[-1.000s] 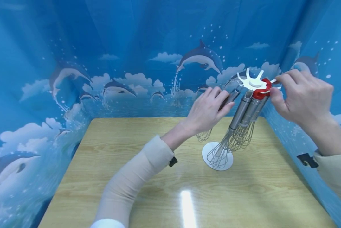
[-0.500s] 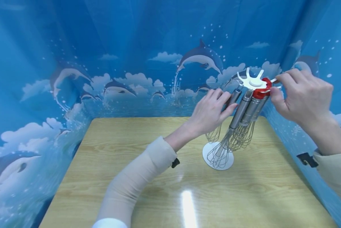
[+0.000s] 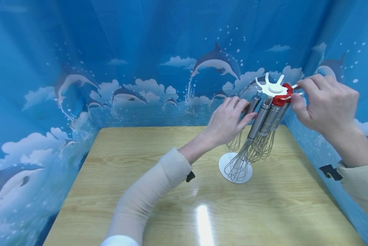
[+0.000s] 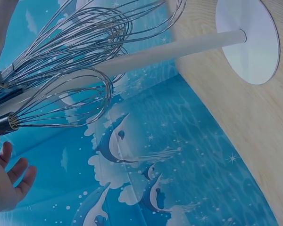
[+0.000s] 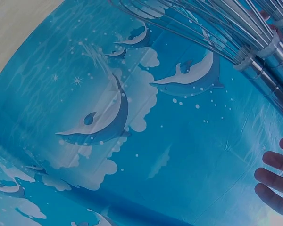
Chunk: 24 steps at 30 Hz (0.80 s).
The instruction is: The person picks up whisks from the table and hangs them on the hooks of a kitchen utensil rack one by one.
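A white utensil stand with a pronged top point(image 3: 274, 89) has several metal whisks hanging from it. My left hand point(image 3: 227, 119) is at the leftmost whisk point(image 3: 254, 103), thumb and index finger around its handle; the other fingers point(image 4: 23, 179) spread loosely in the left wrist view. This whisk's wire loops point(image 4: 80, 96) hang beside the white pole point(image 4: 179, 46). My right hand point(image 3: 331, 99) pinches a prong at the right of the top, beside red pieces point(image 3: 280, 100) above other whisks. In the right wrist view, its lower fingers point(image 5: 273, 174) are extended.
The stand's round white base point(image 3: 225, 167) rests on the wood-grain table point(image 3: 125, 171). A large whisk point(image 3: 259, 121) hangs just right of my left thumb. A blue dolphin-print curtain point(image 3: 141, 61) encloses the back and sides.
My left hand has shifted slightly right, and the leftmost whisk has swung right to hang more upright against the stand. The right hand keeps its place on the prong.
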### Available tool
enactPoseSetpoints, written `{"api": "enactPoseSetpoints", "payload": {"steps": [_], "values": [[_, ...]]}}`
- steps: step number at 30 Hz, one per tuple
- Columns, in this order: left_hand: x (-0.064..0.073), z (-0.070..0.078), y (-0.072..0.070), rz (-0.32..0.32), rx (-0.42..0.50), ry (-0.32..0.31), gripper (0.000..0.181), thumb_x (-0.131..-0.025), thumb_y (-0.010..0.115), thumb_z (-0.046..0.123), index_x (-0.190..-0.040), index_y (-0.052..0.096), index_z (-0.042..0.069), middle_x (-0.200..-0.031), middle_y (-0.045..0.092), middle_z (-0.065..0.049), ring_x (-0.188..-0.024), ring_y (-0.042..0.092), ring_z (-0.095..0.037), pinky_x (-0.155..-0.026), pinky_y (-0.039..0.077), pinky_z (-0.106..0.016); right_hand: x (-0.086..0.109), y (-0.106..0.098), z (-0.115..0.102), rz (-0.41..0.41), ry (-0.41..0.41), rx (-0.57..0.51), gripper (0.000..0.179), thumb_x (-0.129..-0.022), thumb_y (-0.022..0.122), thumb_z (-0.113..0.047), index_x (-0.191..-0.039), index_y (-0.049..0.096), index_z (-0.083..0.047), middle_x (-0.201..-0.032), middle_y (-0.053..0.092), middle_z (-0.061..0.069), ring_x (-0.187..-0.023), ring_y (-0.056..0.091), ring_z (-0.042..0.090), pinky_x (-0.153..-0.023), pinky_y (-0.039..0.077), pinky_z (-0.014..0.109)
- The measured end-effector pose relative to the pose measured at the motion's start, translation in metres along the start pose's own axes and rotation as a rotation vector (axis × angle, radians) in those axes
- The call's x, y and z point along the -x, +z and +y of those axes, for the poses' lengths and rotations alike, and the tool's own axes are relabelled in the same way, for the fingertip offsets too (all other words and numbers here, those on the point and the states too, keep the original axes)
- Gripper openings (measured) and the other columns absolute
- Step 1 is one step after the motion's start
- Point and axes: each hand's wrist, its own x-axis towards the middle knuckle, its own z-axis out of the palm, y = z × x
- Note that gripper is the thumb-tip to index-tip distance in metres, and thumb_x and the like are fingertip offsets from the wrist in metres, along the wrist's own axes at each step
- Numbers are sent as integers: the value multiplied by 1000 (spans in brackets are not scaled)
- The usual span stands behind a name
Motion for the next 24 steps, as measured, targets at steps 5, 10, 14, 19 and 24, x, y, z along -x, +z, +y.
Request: {"api": "enactPoseSetpoints", "payload": {"steps": [5,10,14,19,24], "values": [[3,-4,2,31,55,-2,32,-109,55,42,-124,61,14,-115,63,-2,-105,54,-15,-86,47,-24,1,1,-2,38,10,-12,88,-104,23,-66,-104,69,9,-95,71,33,-77,62,53,-41,26,48],[8,-7,0,14,65,-26,37,-108,57,43,-130,61,14,-127,65,-1,-116,58,-15,-95,51,-25,4,0,-5,47,35,-28,87,-104,24,-67,-112,71,6,-98,72,33,-78,62,53,-41,24,48],[16,-11,-5,-23,73,-58,45,-107,58,47,-139,59,15,-137,64,0,-126,57,-16,-104,51,-28,4,-2,-9,58,75,-52,89,-103,24,-70,-123,72,3,-104,72,34,-82,63,54,-43,21,44],[28,-20,-15,-31,64,-80,54,-106,60,48,-148,55,15,-144,62,-2,-133,57,-19,-112,50,-35,1,-4,-23,126,157,-97,95,-100,23,-77,-134,68,-1,-114,71,33,-99,64,55,-45,22,51],[42,-32,-32,-59,8,-125,66,-105,58,52,-158,45,15,-157,55,-6,-147,50,-25,-120,45,-45,-1,-8,-39,189,210,-134,79,-102,31,-64,-137,65,-2,-127,69,29,-117,63,51,-67,45,71]]}}
